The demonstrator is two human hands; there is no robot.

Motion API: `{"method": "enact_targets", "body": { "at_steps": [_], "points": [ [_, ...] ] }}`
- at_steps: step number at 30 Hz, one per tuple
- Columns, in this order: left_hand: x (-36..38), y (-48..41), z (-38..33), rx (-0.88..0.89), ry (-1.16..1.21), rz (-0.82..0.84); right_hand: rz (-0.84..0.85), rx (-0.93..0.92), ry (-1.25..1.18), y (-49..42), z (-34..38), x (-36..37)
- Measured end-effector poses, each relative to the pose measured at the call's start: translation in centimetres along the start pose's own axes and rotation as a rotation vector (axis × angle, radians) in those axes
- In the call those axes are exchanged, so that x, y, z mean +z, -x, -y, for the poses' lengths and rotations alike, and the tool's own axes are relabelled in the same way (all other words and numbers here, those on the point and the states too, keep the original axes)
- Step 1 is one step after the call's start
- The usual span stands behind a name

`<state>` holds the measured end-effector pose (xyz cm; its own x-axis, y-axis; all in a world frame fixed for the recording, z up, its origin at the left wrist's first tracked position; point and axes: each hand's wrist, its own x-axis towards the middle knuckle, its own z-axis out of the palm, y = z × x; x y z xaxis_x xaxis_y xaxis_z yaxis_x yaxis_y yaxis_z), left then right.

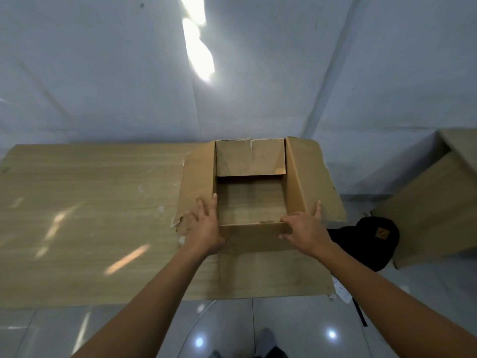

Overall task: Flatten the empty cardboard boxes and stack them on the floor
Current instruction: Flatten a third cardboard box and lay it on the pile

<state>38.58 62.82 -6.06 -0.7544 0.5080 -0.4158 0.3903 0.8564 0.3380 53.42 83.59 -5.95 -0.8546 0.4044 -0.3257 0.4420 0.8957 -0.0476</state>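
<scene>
Left hand [204, 223] lies with straight fingers flat against the left flap and wall of the cardboard box [250, 161], pressing and gripping nothing. Right hand [304, 226] clasps the near right corner, with fingers up the right flap and one digit along the near rim.

The box stands on the table [77, 215] at its right end, still squared up. Its side flaps are splayed out, the far flap is folded in and the near flap hangs down. Wood grain shows inside it, but I can't tell whether that is the table seen through an open bottom or the box floor.

Step, judged: the box is squared and about to be collapsed, so flattening has not started. No flat stack is in view on the tile floor [284, 326].

Next move likely needs opposite corners pushed toward each other so the walls shear flat. Any bottom flaps must be free first. The box must then come off the table and go down to the floor.

Around it:
- a wooden cabinet [438, 202] stands to the right
- a black backpack [371, 244] sits on the floor just beside the table's right end, under the box's right flap
- a white power strip [343, 290] lies near the table corner

The backpack and power strip take up the nearest floor space on the right, so the stack would probably go down in front, near the feet.
</scene>
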Motion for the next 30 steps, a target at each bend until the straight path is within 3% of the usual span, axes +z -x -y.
{"method": "enact_targets", "body": {
  "at_steps": [4, 6, 9, 14, 19, 22, 30],
  "points": [
    [0.4, -0.3, -0.5, 0.089, -0.148, 0.013, 0.163, -0.029, -0.226, -1.2, 0.2, -2.8],
    [0.1, -1.0, -0.8, 0.103, -0.193, 0.034, 0.037, -0.038, -0.309, -2.9, -0.2, -4.7],
    [-0.5, -1.9, -1.6, 0.063, -0.227, 0.067, -0.225, -0.045, -0.18, -7.1, -1.3, -6.6],
    [-0.4, -2.9, -2.4, -0.02, -0.195, 0.133, -0.187, -0.03, 0.14, -14.5, -3.0, -6.0],
    [0.2, -4.1, -3.3, -0.086, -0.044, -0.086, -0.189, -0.025, 0.228, -19.5, -2.9, -5.6],
    [2.0, -4.0, -4.3, -0.122, -0.091, -0.219, -0.148, -0.009, 0.223, -21.6, -2.9, -6.0],
    [2.6, -4.1, -4.5, -0.13, -0.093, -0.345, -0.088, -0.052, 0.262, -24.2, -3.7, -6.3]
  ]
}}
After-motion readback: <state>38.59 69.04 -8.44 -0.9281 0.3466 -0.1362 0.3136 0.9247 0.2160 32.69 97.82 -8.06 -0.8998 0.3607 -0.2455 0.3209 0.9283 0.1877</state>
